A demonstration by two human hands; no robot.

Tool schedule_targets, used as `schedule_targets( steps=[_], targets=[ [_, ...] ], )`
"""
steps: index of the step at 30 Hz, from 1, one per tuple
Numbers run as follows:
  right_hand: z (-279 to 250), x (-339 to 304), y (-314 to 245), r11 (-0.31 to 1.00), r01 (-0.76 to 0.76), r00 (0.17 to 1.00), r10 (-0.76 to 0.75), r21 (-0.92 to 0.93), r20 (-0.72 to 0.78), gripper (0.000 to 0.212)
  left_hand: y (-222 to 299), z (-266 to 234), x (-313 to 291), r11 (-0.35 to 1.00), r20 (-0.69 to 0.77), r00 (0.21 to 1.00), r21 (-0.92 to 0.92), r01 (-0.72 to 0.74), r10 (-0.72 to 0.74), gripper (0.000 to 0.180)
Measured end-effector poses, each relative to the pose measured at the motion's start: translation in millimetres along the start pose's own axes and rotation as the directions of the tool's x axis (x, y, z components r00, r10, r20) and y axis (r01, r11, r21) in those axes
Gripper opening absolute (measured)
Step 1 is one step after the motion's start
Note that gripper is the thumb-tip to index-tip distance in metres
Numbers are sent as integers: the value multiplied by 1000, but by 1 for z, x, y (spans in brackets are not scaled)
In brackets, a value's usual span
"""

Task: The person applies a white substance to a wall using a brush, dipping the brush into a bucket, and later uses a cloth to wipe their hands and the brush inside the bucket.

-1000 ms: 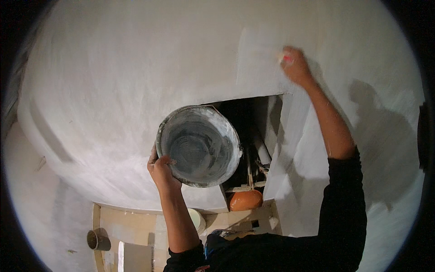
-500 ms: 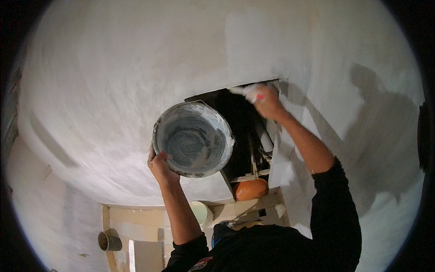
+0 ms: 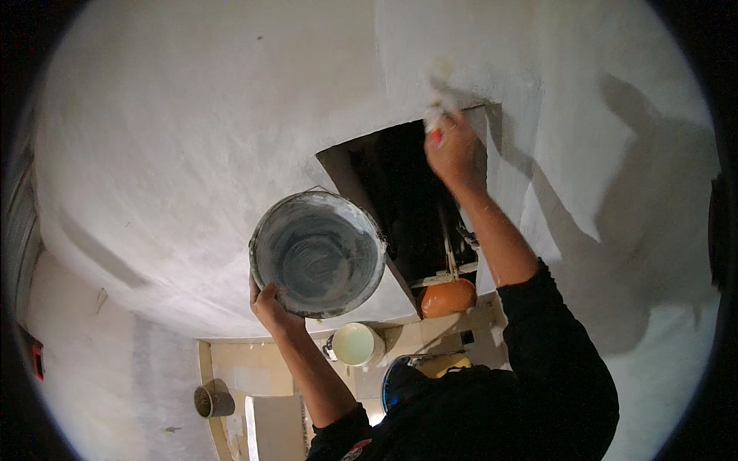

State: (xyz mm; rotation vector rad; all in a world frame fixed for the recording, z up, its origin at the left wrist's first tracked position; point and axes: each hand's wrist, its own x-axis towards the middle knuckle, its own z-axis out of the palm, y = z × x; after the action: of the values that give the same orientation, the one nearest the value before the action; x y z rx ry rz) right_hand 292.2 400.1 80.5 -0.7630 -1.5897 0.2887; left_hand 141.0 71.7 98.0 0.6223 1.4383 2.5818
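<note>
Grey bucket (image 3: 317,255), whitish smears inside, mouth toward camera. Pale brush (image 3: 437,106), blurred, above right of bucket.

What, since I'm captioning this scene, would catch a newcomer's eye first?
The large round grey bucket, its mouth in full view, stands out left of centre, held by the left hand. Right of it, a dark four-sided opening gapes in the whitish wall, a rounded orange object at its foot. The right hand holds a blurred pale tool by the opening's top.
</note>
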Motion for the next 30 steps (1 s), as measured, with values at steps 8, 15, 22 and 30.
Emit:
schedule_targets(
  steps=[8,15,22,30],
  targets=[
    [13,-2,16,895,205,940,-293,396,177,28,-6,19,-1,998,28,998,17,56,-56,69],
    [-28,55,72,931,-171,948,245,323,-205,21,-7,-4,20,992,123,986,-54,118,-111,73],
    [36,34,34,976,93,941,-150,-195,-304,31,-15,-27,22,992,-52,992,29,119,-117,77],
    [102,-29,-42,874,241,915,-350,421,202,35,-16,-37,32,999,-108,994,33,38,-34,69]
  ],
)
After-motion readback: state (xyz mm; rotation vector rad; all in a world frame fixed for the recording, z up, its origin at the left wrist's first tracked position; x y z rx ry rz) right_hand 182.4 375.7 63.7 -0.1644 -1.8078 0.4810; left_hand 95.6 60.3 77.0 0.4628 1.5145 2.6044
